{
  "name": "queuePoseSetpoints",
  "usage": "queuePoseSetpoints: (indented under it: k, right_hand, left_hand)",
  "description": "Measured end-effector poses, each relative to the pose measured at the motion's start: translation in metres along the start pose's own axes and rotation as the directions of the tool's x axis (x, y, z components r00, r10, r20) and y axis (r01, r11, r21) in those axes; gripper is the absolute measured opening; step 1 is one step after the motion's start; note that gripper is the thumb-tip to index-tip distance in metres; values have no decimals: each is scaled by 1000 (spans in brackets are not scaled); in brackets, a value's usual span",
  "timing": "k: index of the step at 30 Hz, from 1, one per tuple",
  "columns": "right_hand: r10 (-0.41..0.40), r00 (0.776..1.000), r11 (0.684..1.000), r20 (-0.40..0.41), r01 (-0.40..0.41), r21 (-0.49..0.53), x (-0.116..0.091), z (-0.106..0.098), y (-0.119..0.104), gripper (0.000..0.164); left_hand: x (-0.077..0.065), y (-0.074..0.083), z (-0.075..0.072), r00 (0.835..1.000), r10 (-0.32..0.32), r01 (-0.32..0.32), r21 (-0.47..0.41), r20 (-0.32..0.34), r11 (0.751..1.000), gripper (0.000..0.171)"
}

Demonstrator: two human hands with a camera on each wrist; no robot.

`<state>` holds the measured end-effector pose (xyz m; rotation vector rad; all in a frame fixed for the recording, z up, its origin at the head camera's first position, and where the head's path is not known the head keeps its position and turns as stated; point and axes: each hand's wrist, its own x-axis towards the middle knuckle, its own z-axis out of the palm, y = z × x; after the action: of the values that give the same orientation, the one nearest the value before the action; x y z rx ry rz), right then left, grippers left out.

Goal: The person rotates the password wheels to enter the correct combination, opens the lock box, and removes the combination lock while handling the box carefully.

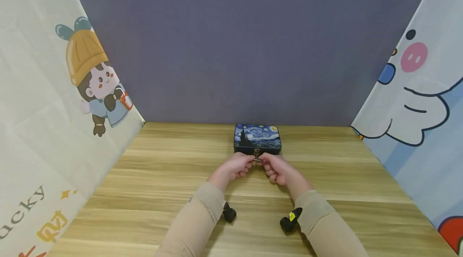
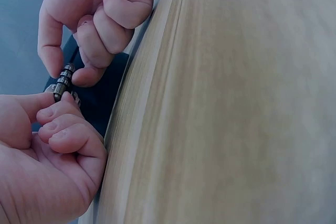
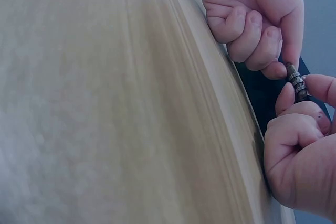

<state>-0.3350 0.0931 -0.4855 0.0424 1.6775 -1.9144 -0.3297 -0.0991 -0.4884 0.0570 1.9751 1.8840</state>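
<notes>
A small dark combination padlock (image 2: 64, 81) with ridged number rings sits at the front of a tin box (image 1: 257, 136). The box has a swirling blue night-sky picture on its lid, dark sides and a metal clasp (image 1: 257, 151). My left hand (image 1: 238, 165) pinches one end of the padlock between thumb and index finger, its other fingers curled in. From the other side, my right hand (image 1: 277, 167) pinches the padlock near its rings with thumb and forefinger. Both hands are low over the table, and fingertips hide part of the padlock.
The box lies lid up on a wood-grain table (image 1: 173, 180), close to the grey back panel (image 1: 238, 48). Cartoon-printed cloths stand on the left (image 1: 32, 88) and right (image 1: 427, 128). Black wrist devices (image 1: 229, 213) hang beneath the beige sleeves (image 1: 195, 221).
</notes>
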Motion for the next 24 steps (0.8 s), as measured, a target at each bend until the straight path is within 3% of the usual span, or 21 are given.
queuePoseSetpoints:
  k: [24]
  right_hand:
    - [-16,1000,1000,-22,16,-15,0,3,-2,21]
  left_hand:
    - [3,1,0,1000,-26,25,-32,-13,999,29]
